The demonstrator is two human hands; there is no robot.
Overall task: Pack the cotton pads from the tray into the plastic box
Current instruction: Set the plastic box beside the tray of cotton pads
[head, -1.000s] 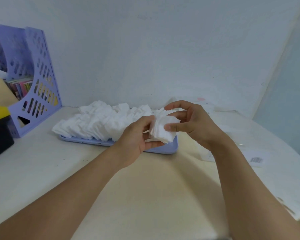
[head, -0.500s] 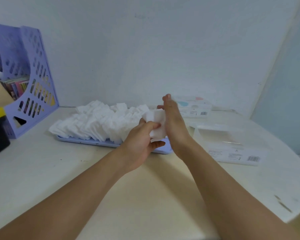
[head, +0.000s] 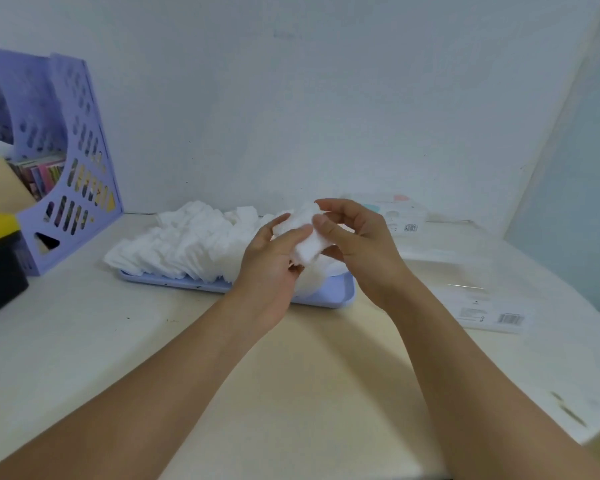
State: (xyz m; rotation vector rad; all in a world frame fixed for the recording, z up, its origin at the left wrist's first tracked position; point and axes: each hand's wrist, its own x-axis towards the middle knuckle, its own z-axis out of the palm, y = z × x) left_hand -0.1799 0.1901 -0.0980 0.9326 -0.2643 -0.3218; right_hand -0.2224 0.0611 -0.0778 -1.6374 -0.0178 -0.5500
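I see both hands pinching one small stack of pads (head: pixel 305 237), left hand (head: pixel 271 268) from below, right hand (head: pixel 357 244) from above, over the tray's (head: pixel 329 294) right end. The clear box (head: pixel 465 271) sits just right.

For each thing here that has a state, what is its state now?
Left hand: holds a stack of pads.
Right hand: pinches the same stack.
Stack: held above the tray.
Tray: heaped with pads.
Plastic box: looks empty.
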